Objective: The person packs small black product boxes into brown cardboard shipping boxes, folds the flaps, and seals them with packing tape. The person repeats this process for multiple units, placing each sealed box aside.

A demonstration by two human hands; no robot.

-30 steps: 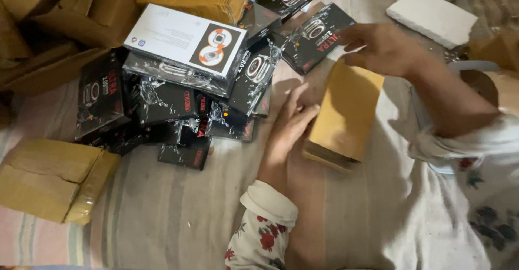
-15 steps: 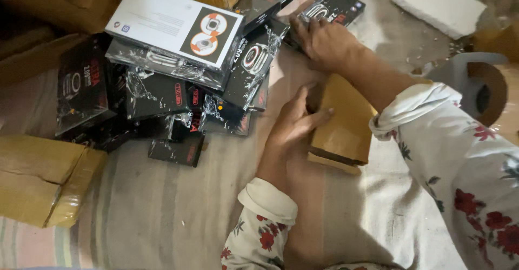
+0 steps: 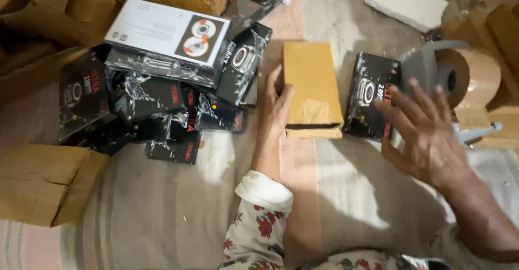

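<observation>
A flat rectangular parcel wrapped in tan-brown paper lies on the striped grey cloth, and everything else is placed from it. The left hand rests flat against the parcel's left edge, fingers straight and close together, gripping nothing. Just right of the parcel, lying close beside it, is a glossy black rectangular product box with a round dial picture. The right hand hovers over that box's right side, palm down, fingers spread apart and empty. Further right stands a grey tape dispenser with a roll of brown packing tape. Left of the parcel sprawls a heap of similar shiny black boxes, topped by a white box. Beyond, upper right, lies a white block.
</observation>
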